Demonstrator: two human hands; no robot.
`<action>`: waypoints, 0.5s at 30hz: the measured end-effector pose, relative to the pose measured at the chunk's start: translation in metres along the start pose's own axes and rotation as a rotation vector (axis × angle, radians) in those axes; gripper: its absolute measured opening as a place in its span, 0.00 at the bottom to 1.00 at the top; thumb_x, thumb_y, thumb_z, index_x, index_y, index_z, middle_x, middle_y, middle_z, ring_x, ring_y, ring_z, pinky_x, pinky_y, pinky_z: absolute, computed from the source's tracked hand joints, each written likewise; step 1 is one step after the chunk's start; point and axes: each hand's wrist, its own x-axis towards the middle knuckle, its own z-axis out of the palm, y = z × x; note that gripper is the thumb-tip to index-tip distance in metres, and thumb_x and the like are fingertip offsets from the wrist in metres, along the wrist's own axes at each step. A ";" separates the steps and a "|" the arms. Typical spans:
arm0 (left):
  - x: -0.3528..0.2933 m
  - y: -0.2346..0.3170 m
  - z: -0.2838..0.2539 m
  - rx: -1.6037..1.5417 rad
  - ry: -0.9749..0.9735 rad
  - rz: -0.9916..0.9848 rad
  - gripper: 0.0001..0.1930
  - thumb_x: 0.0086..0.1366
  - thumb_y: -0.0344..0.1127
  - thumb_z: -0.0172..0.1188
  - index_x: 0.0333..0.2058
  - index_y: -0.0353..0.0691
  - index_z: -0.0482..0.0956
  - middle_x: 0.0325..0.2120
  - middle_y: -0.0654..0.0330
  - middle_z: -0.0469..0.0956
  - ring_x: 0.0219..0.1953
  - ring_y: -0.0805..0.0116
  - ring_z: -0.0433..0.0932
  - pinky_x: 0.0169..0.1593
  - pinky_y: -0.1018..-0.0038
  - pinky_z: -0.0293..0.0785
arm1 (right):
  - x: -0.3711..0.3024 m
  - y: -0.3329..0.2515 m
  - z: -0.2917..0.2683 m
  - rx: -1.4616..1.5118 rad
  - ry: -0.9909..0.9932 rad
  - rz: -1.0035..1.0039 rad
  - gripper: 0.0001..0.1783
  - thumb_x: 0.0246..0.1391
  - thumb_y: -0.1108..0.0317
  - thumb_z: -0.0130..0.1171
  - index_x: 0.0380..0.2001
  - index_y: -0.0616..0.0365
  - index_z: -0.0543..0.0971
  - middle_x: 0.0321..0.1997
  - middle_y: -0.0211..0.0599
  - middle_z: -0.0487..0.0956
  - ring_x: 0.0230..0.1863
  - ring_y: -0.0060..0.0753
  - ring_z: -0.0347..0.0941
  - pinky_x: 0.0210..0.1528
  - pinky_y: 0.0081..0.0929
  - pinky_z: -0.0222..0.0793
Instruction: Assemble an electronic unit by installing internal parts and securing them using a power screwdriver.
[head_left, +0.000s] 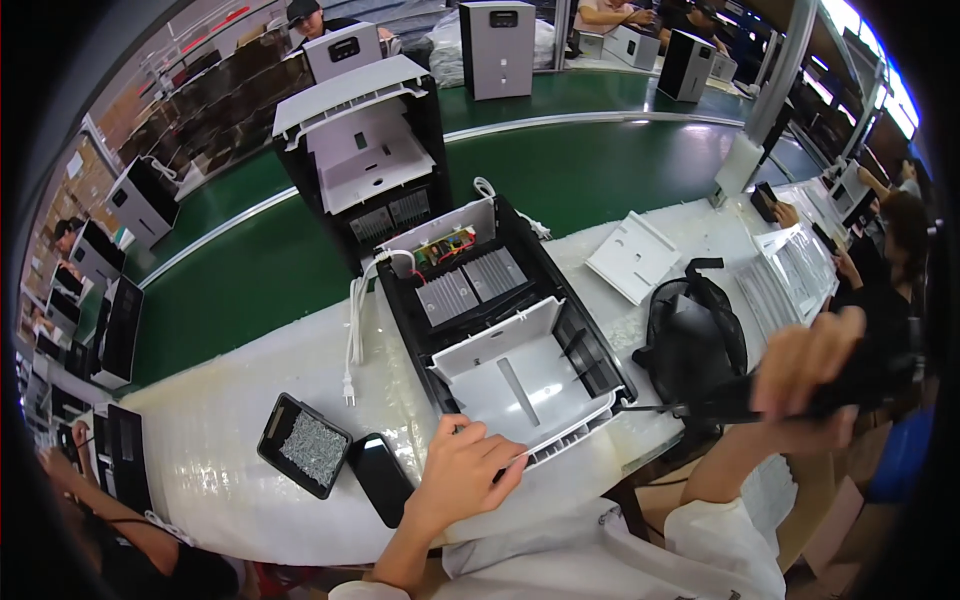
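An open black appliance housing [590, 345] lies on the bench before me, with a white inner tray [480, 365] at its near end. Ribbed metal blocks [470, 285] and a wired circuit board sit toward its far end. My left hand [465, 470] is by the near left corner, fingers curled against the tray's front edge; whatever they pinch is hidden. In my right hand [815, 370], blurred by motion, is a black power screwdriver [725, 400], held sideways. Its thin shaft points left to the housing's near right corner; contact there cannot be made out.
Left of the housing are a black box of small screws [310, 450] and a dark phone [382, 480]. A black bag [690, 330] and a white panel [633, 257] lie to the right. Beyond, another unit [360, 160] stands by the green conveyor [590, 160]. Co-workers sit around.
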 end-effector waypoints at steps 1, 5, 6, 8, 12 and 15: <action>0.005 0.001 0.001 0.018 -0.017 0.014 0.05 0.57 0.37 0.62 0.29 0.46 0.84 0.20 0.70 0.78 0.23 0.71 0.67 0.43 0.69 0.63 | 0.003 -0.019 0.006 -0.057 0.134 -0.103 0.19 0.46 0.67 0.64 0.31 0.62 0.63 0.20 0.33 0.68 0.19 0.25 0.67 0.23 0.23 0.71; 0.014 0.009 -0.014 0.188 -0.211 0.034 0.09 0.62 0.40 0.60 0.35 0.43 0.83 0.20 0.67 0.77 0.26 0.70 0.72 0.45 0.68 0.63 | -0.018 -0.052 0.006 -0.058 0.412 -0.476 0.17 0.43 0.71 0.60 0.31 0.61 0.62 0.22 0.30 0.60 0.20 0.20 0.56 0.25 0.15 0.56; 0.021 0.010 -0.014 0.193 -0.326 0.090 0.13 0.64 0.42 0.59 0.41 0.40 0.79 0.20 0.63 0.77 0.27 0.65 0.74 0.43 0.65 0.66 | -0.026 -0.054 0.006 -0.149 0.475 -0.554 0.17 0.42 0.69 0.60 0.31 0.60 0.63 0.22 0.30 0.60 0.20 0.19 0.56 0.28 0.15 0.57; 0.037 0.010 -0.004 0.198 -0.422 0.106 0.17 0.65 0.43 0.57 0.46 0.37 0.75 0.20 0.59 0.77 0.28 0.60 0.77 0.41 0.63 0.68 | -0.040 -0.055 0.008 -0.047 0.539 -0.654 0.18 0.39 0.65 0.62 0.29 0.59 0.64 0.23 0.30 0.62 0.21 0.19 0.58 0.30 0.15 0.57; 0.059 0.011 0.030 -0.187 -0.580 -0.018 0.20 0.67 0.38 0.54 0.50 0.32 0.63 0.19 0.49 0.75 0.25 0.44 0.77 0.30 0.54 0.71 | -0.049 -0.066 -0.003 0.061 0.504 -0.763 0.19 0.33 0.62 0.63 0.26 0.57 0.65 0.22 0.28 0.62 0.22 0.18 0.59 0.35 0.15 0.54; 0.055 0.011 0.034 -0.225 -0.622 -0.053 0.18 0.67 0.35 0.52 0.49 0.31 0.61 0.19 0.46 0.74 0.23 0.41 0.76 0.28 0.52 0.71 | -0.015 -0.043 0.018 0.107 0.494 -0.895 0.09 0.54 0.66 0.60 0.29 0.58 0.72 0.22 0.27 0.70 0.19 0.22 0.67 0.22 0.17 0.66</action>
